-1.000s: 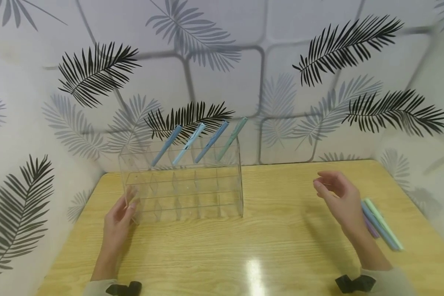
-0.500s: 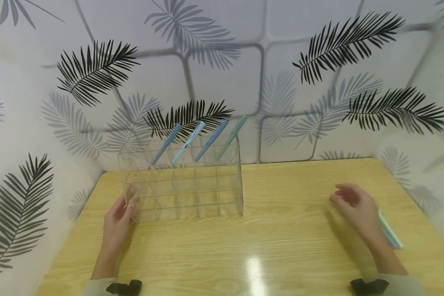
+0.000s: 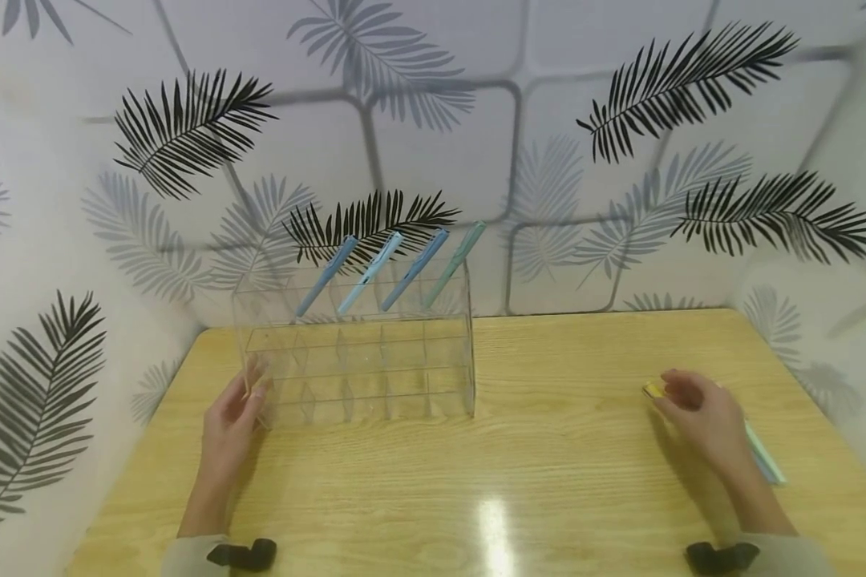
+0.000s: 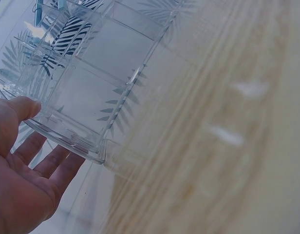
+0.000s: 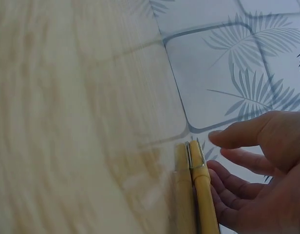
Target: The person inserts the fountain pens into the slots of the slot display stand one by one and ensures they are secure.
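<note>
At the left, my left hand (image 3: 231, 421) grips the side of a clear acrylic pen rack (image 3: 361, 361), thumb on one face and fingers behind in the left wrist view. Four-sided compartments fill the rack. Along its top row lean a blue pen (image 3: 325, 276), a light blue pen (image 3: 370, 274), another blue pen (image 3: 414, 271) and a green pen (image 3: 455, 266). My right hand (image 3: 710, 417) is low over the table's right side. Beside its fingers lies a yellow pen (image 5: 202, 190), mirrored in the tabletop; fingers seem to touch it, while the thumb looks apart.
Behind the right wrist, a pale green pen (image 3: 763, 457) and a blue pen (image 3: 768, 471) lie partly hidden on the wooden table (image 3: 548, 465). A leaf-patterned wall (image 3: 433, 160) stands right behind the rack and the table's back edge.
My right hand has moved right and slightly down toward the lying pens, covering more of them. A yellow pen end now shows at its fingertips. My left hand stays on the rack.
</note>
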`<state>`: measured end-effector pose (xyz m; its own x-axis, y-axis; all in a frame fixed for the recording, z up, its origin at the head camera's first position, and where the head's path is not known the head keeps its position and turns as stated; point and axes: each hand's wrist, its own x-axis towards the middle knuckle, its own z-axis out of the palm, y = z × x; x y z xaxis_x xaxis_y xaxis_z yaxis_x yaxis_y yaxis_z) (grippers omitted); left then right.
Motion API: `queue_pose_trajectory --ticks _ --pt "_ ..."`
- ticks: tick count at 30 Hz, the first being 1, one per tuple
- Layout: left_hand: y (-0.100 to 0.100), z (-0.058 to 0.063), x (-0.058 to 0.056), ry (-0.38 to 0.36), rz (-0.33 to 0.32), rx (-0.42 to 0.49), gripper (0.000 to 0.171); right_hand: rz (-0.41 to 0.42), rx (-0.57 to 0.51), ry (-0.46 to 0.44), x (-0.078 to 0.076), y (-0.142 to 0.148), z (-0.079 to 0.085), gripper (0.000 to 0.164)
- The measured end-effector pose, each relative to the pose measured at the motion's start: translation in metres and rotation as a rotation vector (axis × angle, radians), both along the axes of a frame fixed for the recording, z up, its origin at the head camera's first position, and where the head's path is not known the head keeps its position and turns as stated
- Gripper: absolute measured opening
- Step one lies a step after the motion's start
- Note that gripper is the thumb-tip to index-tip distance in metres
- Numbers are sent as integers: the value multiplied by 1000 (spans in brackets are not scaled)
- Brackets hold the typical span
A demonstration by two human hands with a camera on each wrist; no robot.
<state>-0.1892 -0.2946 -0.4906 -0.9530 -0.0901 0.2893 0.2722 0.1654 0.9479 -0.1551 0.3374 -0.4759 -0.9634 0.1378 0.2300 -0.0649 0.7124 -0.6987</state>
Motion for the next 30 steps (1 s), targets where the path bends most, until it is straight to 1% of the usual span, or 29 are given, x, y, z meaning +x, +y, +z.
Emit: queue_pose_trajectory --ticks 5,8,11,15,18,24,26,30 --pt "-1 -1 -3 22 6 -11 47 44 58 -72 -1 2 -2 42" --pt "-1 -1 -4 20 11 1 47 50 89 -100 -2 3 -2 43" --pt "0 -1 -3 12 16 4 47 48 92 -116 -2 3 -2 40" --pt "1 0 -1 -10 20 -5 48 53 98 -118 -1 4 -2 36" --pt "1 1 -1 -22 21 -11 49 53 98 -95 -1 3 -2 33" --pt "1 1 -1 -21 24 -8 48 31 43 -16 -2 -1 -2 29" --pt "1 1 -1 -32 27 -1 48 29 2 0 -3 -3 -2 29" --pt "1 3 0 -57 30 1 49 45 -109 1 -4 -8 0 32"
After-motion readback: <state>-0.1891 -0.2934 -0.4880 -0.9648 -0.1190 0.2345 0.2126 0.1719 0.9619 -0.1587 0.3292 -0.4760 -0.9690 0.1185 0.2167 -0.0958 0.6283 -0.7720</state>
